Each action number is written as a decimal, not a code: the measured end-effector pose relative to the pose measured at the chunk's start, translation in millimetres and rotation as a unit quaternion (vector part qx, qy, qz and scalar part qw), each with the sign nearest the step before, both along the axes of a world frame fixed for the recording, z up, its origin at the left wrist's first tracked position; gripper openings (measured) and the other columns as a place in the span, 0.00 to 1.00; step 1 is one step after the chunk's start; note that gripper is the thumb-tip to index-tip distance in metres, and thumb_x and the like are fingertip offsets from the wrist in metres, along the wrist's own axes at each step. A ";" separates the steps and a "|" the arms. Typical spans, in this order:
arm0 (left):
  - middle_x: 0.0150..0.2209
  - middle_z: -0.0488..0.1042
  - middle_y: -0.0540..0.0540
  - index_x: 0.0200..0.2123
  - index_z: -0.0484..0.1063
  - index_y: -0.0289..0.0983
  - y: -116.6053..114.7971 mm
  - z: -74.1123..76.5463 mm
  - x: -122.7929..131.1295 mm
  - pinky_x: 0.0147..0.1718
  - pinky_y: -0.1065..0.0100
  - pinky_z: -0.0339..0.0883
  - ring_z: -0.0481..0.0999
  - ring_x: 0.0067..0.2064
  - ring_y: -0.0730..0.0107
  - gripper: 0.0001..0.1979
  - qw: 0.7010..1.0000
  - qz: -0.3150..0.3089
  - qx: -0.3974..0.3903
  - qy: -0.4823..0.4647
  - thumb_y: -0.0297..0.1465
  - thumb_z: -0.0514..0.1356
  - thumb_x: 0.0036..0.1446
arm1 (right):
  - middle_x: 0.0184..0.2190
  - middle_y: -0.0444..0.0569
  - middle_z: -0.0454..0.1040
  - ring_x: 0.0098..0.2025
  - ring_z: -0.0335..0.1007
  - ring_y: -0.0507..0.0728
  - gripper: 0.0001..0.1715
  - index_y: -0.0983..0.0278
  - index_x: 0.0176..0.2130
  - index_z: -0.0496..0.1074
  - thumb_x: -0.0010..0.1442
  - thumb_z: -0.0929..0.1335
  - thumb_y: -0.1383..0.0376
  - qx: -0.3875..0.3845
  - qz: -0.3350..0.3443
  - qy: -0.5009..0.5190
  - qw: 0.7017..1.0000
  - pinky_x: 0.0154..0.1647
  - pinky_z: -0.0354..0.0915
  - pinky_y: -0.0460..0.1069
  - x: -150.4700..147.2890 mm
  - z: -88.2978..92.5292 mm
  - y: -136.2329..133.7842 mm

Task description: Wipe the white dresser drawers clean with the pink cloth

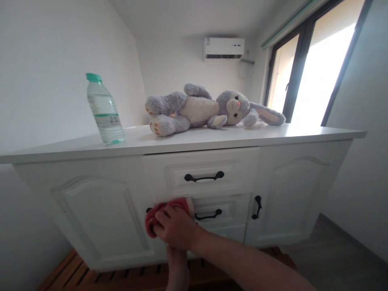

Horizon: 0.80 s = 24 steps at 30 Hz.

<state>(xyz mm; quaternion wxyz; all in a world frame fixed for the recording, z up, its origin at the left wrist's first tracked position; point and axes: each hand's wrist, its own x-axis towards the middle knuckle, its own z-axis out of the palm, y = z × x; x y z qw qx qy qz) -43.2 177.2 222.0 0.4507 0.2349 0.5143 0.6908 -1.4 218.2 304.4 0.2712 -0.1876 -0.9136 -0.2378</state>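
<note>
My right hand (176, 228) is closed on a red cloth (157, 211) and presses it against the front of a white cabinet (100, 202), just under the top drawer (233, 161) and left of the second drawer's black handle (208, 215). My right forearm comes in from the lower right. A bare limb (178, 268) rises from the bottom edge beneath that hand; whether it is my left arm I cannot tell, and no left hand shows.
On the cabinet top stand a clear water bottle (104, 109) with a green cap at the left and a grey plush rabbit (200, 109) lying on its back in the middle. A right door has a black handle (257, 207). Wooden slats (91, 275) lie below. A window (318, 64) is at right.
</note>
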 end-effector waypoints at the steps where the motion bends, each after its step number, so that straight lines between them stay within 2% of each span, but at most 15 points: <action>1: 0.37 0.79 0.46 0.45 0.75 0.41 -5.0 -5.1 -10.5 0.38 0.63 0.71 0.76 0.40 0.61 0.23 0.999 0.026 0.006 0.020 0.48 0.65 0.50 | 0.44 0.51 0.71 0.45 0.66 0.61 0.13 0.64 0.42 0.73 0.70 0.60 0.67 0.004 0.009 -0.011 1.000 0.36 0.67 0.53 -14.2 -4.4 8.6; 4: 0.36 0.79 0.49 0.42 0.75 0.40 -12.9 -21.3 -38.5 0.36 0.64 0.68 0.74 0.36 0.64 0.22 0.992 0.083 -0.018 0.093 0.49 0.64 0.50 | 0.42 0.53 0.71 0.46 0.66 0.62 0.11 0.66 0.41 0.73 0.69 0.62 0.66 -0.005 0.007 -0.006 1.000 0.33 0.66 0.52 -27.6 -15.0 25.3; 6: 0.38 0.79 0.48 0.41 0.75 0.40 -13.6 -31.2 -46.0 0.36 0.64 0.68 0.74 0.36 0.65 0.21 0.990 0.065 -0.038 0.118 0.49 0.63 0.51 | 0.40 0.53 0.71 0.44 0.66 0.62 0.09 0.66 0.37 0.73 0.67 0.64 0.66 -0.009 -0.008 0.004 1.000 0.34 0.66 0.52 -5.9 -20.6 29.0; 8: 0.41 0.80 0.45 0.41 0.76 0.39 -12.3 -39.8 -40.9 0.37 0.65 0.69 0.76 0.37 0.65 0.21 0.993 0.018 -0.045 0.112 0.48 0.64 0.50 | 0.40 0.52 0.72 0.43 0.66 0.61 0.07 0.65 0.35 0.73 0.65 0.67 0.66 -0.007 -0.046 0.028 0.998 0.36 0.67 0.53 40.8 -24.9 28.6; 11: 0.45 0.79 0.42 0.40 0.76 0.36 -6.1 -47.2 -15.0 0.37 0.65 0.71 0.78 0.38 0.65 0.19 0.996 -0.049 -0.061 0.038 0.43 0.68 0.49 | 0.45 0.52 0.74 0.44 0.67 0.60 0.04 0.63 0.37 0.75 0.64 0.68 0.68 0.013 -0.121 0.070 0.990 0.42 0.69 0.54 139.3 -26.8 24.4; 14: 0.50 0.78 0.37 0.43 0.75 0.36 4.3 -42.5 17.7 0.38 0.64 0.74 0.82 0.39 0.62 0.17 0.989 -0.088 -0.092 -0.082 0.36 0.68 0.50 | 0.46 0.56 0.75 0.46 0.69 0.60 0.10 0.64 0.37 0.77 0.63 0.66 0.74 0.055 -0.178 0.076 0.980 0.47 0.69 0.55 230.1 -26.4 18.5; 16: 0.51 0.78 0.36 0.43 0.75 0.36 10.7 -33.3 35.4 0.35 0.66 0.74 0.83 0.39 0.62 0.14 0.984 -0.092 -0.092 -0.124 0.33 0.67 0.52 | 0.45 0.57 0.76 0.47 0.70 0.61 0.11 0.65 0.35 0.77 0.63 0.66 0.75 0.059 -0.211 0.083 0.972 0.49 0.70 0.55 266.3 -32.7 14.7; 18: 0.49 0.79 0.37 0.41 0.76 0.36 14.3 -24.1 47.5 0.32 0.67 0.74 0.83 0.37 0.64 0.12 0.984 -0.094 -0.074 -0.130 0.33 0.66 0.53 | 0.45 0.57 0.76 0.47 0.71 0.60 0.10 0.65 0.34 0.78 0.62 0.67 0.74 0.045 -0.234 0.088 0.967 0.51 0.70 0.55 280.1 -50.2 12.3; 20: 0.47 0.81 0.37 0.40 0.76 0.36 13.9 -21.1 54.5 0.32 0.67 0.74 0.83 0.36 0.64 0.12 0.984 -0.109 -0.061 -0.126 0.33 0.67 0.53 | 0.46 0.55 0.77 0.48 0.72 0.60 0.09 0.64 0.36 0.78 0.61 0.68 0.75 0.018 -0.232 0.065 0.970 0.52 0.70 0.55 276.6 -79.3 11.3; 22: 0.48 0.81 0.36 0.41 0.77 0.35 10.1 -29.3 58.2 0.34 0.66 0.75 0.84 0.37 0.63 0.13 0.981 -0.136 -0.073 -0.119 0.33 0.68 0.52 | 0.46 0.52 0.78 0.47 0.73 0.59 0.09 0.63 0.36 0.78 0.58 0.70 0.75 -0.009 -0.216 0.033 0.976 0.50 0.71 0.53 262.6 -114.1 11.8; 24: 0.47 0.82 0.36 0.41 0.78 0.35 5.4 -49.4 59.8 0.35 0.66 0.76 0.84 0.38 0.62 0.13 0.976 -0.147 -0.117 -0.113 0.32 0.68 0.52 | 0.45 0.51 0.78 0.46 0.73 0.58 0.10 0.63 0.37 0.78 0.56 0.72 0.76 -0.030 -0.208 0.028 0.977 0.48 0.71 0.52 240.9 -145.2 13.6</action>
